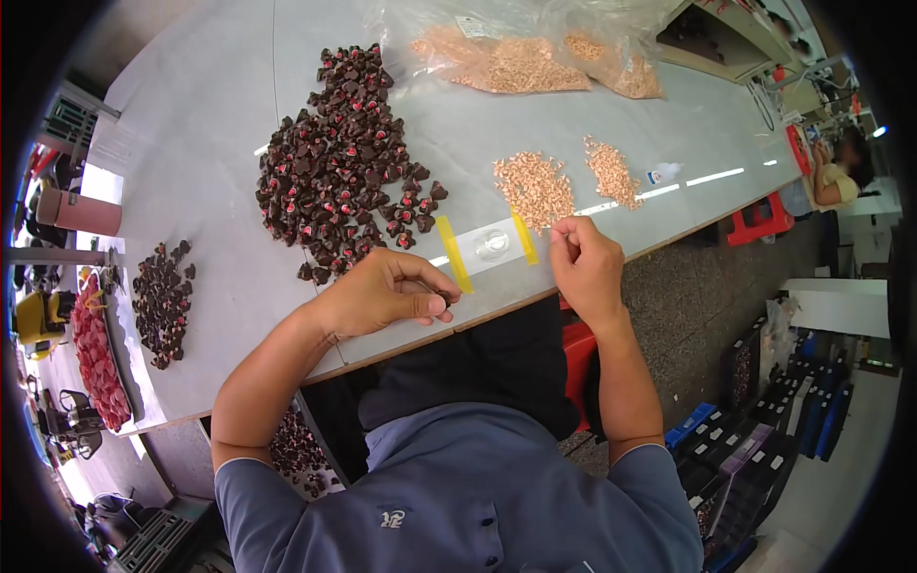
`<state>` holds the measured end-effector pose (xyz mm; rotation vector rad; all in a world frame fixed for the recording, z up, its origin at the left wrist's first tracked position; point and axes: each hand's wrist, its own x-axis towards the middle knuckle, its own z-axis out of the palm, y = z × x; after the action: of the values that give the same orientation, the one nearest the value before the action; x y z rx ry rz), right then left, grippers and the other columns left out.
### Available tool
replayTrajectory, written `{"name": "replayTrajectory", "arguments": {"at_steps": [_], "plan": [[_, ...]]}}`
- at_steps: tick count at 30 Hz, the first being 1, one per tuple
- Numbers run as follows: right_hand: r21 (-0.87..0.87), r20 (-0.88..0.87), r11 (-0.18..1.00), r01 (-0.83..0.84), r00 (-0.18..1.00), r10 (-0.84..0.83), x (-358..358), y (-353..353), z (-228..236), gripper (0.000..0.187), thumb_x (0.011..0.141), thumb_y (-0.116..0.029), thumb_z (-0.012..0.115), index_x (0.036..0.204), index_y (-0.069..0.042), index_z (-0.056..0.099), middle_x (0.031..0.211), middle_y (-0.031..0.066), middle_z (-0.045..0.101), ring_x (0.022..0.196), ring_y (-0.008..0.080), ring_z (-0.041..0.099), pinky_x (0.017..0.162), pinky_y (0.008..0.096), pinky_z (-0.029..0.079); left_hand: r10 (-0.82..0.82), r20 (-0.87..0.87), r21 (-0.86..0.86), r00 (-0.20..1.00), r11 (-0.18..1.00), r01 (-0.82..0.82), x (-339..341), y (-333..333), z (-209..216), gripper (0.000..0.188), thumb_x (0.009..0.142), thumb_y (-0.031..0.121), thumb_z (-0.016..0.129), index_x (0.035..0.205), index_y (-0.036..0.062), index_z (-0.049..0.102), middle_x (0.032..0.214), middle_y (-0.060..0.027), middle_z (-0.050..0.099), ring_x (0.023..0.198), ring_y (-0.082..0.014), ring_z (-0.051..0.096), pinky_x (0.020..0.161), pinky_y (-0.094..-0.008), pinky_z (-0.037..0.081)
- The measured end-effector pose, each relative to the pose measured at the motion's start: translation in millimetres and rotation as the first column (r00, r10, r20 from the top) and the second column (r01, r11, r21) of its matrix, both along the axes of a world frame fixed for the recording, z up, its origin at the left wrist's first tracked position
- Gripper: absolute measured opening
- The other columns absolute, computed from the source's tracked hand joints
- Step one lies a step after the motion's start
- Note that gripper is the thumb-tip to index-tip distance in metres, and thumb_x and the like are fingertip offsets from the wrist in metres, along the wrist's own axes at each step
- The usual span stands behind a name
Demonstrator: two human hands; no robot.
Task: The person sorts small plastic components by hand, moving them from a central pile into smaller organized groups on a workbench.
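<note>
My left hand [387, 294] is closed near the table's front edge, its thumb and fingers pinched on a small dark piece, mostly hidden. That piece looks like those in the large pile of dark brown pieces with red and pink spots [330, 172] just beyond. My right hand [586, 267] is pinched at the near end of a pile of small tan pieces [535, 186]; whatever its fingertips hold is too small to make out. Between my hands lies a clear round dish [494, 245] on a pale strip, with yellow tape [455, 254] at both ends.
A smaller tan pile [611, 174] lies to the right. Clear plastic bags of tan pieces [521, 67] rest at the back. Far left are a smaller dark pile [162, 306], a tray of red pieces [98, 358] and a pink container [81, 211]. Another person [836, 177] sits far right.
</note>
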<state>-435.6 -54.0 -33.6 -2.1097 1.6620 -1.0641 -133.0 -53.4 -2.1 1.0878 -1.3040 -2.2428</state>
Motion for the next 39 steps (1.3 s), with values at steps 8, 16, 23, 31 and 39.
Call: {"name": "replayTrajectory", "arguments": {"at_steps": [8, 16, 23, 31, 39], "plan": [[-0.068, 0.250, 0.957, -0.283, 0.924, 0.291, 25, 35, 29, 0.017, 0.086, 0.009, 0.068, 0.098, -0.001, 0.061, 0.090, 0.0111, 0.070, 0.078, 0.0170, 0.074, 0.065, 0.0252, 0.057, 0.027, -0.078, 0.058, 0.997, 0.998, -0.023, 2, 2, 0, 0.023, 0.093, 0.010, 0.073, 0.112, -0.0026, 0.071, 0.109, -0.0125, 0.073, 0.096, -0.0197, 0.074, 0.078, -0.0269, 0.058], [-0.085, 0.024, 0.849, -0.522, 0.851, 0.525, 68, 29, 34, 0.026, 0.081, 0.005, 0.077, 0.103, -0.001, 0.063, 0.090, 0.0130, 0.073, 0.074, 0.0274, 0.073, 0.062, 0.0334, 0.056, 0.025, -0.077, 0.035, 0.997, 0.999, -0.022, 4, 4, -4, 0.026, 0.093, 0.018, 0.075, 0.108, -0.0021, 0.073, 0.103, -0.0116, 0.074, 0.089, -0.0187, 0.074, 0.075, -0.0292, 0.059], [-0.121, -0.004, 0.828, -0.547, 0.835, 0.551, 81, 29, 36, 0.025, 0.083, 0.006, 0.075, 0.104, 0.001, 0.064, 0.090, 0.0142, 0.073, 0.074, 0.0277, 0.073, 0.061, 0.0333, 0.057, 0.006, -0.070, 0.037, 0.998, 0.999, -0.003, 8, 4, -5, 0.026, 0.093, 0.019, 0.075, 0.108, -0.0029, 0.071, 0.098, -0.0110, 0.074, 0.089, -0.0175, 0.073, 0.075, -0.0286, 0.059], [-0.239, -0.161, 0.912, -0.334, 0.940, 0.302, 99, 54, 26, 0.035, 0.084, 0.007, 0.074, 0.117, 0.008, 0.062, 0.092, 0.0150, 0.074, 0.079, 0.0283, 0.075, 0.067, 0.0331, 0.059, 0.103, -0.113, 0.065, 0.988, 0.993, -0.096, 4, 5, -11, 0.025, 0.091, 0.017, 0.078, 0.104, -0.0034, 0.072, 0.095, -0.0104, 0.074, 0.085, -0.0160, 0.072, 0.075, -0.0274, 0.059], [0.109, 0.207, 0.879, -0.464, 0.875, 0.437, 78, 40, 45, 0.016, 0.084, 0.005, 0.072, 0.098, 0.001, 0.065, 0.083, 0.0128, 0.073, 0.074, 0.0222, 0.075, 0.066, 0.0306, 0.059, 0.049, -0.127, 0.058, 0.991, 0.997, -0.042, 7, 6, -10, 0.023, 0.090, 0.014, 0.078, 0.105, -0.0025, 0.071, 0.094, -0.0102, 0.074, 0.086, -0.0152, 0.072, 0.073, -0.0263, 0.059]]}}
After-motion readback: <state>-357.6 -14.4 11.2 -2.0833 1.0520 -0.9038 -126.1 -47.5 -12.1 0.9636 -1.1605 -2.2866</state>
